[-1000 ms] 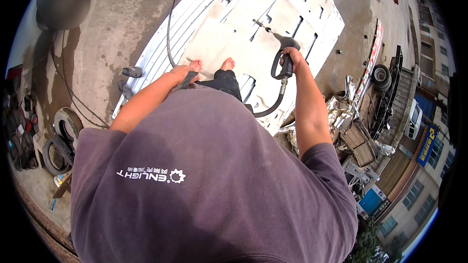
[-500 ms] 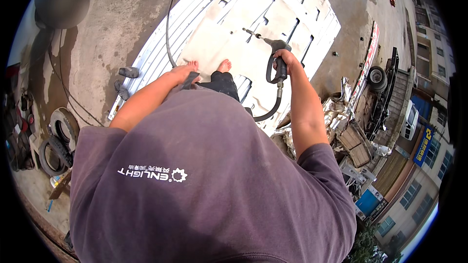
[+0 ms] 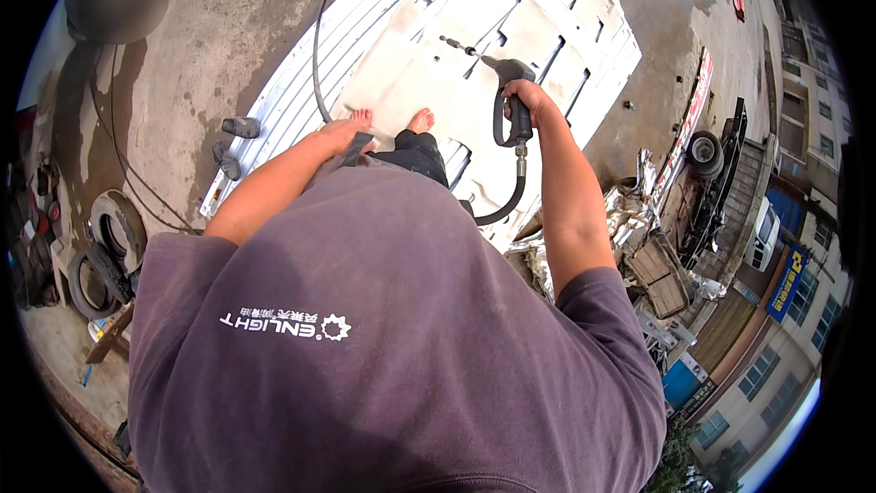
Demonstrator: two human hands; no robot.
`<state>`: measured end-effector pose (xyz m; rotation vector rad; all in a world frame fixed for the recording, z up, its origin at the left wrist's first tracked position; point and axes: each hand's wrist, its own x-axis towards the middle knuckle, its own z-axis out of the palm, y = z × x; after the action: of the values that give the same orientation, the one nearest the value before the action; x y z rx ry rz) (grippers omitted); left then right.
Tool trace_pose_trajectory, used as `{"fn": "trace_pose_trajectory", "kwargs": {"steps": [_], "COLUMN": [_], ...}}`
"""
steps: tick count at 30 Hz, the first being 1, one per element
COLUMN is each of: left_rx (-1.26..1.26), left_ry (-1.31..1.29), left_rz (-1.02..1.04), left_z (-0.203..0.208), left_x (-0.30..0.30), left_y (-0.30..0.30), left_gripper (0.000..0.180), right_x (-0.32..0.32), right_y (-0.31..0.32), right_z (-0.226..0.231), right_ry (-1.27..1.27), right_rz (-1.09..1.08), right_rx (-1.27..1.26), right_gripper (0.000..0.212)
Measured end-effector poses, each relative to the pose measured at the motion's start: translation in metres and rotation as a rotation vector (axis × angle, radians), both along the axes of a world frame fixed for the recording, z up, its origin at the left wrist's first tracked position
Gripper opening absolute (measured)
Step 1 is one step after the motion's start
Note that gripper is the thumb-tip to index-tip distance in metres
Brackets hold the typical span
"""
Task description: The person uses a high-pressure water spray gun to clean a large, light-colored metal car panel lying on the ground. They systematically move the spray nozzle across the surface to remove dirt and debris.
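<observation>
My right hand [image 3: 527,98], wrapped round the pressure-washer gun [image 3: 507,69], has swung its lance [image 3: 459,47] left, over another patch of slotted panel [image 3: 392,68] ahead; my left hand's [image 3: 341,134] grip I cannot tell.

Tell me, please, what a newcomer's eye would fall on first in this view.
Probably the black spray gun in the right hand, its thin nozzle reaching out over the large pale panel at the upper middle. Next might come the bare feet on that panel, while the purple-grey shirt fills the lower middle.
</observation>
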<state>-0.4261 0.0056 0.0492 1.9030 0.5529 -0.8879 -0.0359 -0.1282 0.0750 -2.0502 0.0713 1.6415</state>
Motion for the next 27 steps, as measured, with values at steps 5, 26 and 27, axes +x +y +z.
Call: {"fn": "trace_pose_trajectory", "kwargs": {"steps": [5,26,27], "left_rx": [0.093,0.079,0.077], "left_ry": [-0.155,-0.142,-0.123], "left_rz": [0.07,0.236,0.223], "left_z": [-0.03,-0.026,-0.02], "left_x": [-0.012,-0.021,-0.021], "left_y": [-0.001,0.001,0.002], "left_gripper": [0.043,0.039,0.039], "right_x": [-0.023,-0.055,-0.056], "right_y": [0.037,0.116,0.121], "right_z": [0.007,0.014,0.015], "right_ry": [-0.036,-0.103,-0.124], "right_rz": [0.172,0.428,0.431], "right_rx": [-0.066,-0.017,-0.022], "right_gripper": [0.015,0.02,0.02]}}
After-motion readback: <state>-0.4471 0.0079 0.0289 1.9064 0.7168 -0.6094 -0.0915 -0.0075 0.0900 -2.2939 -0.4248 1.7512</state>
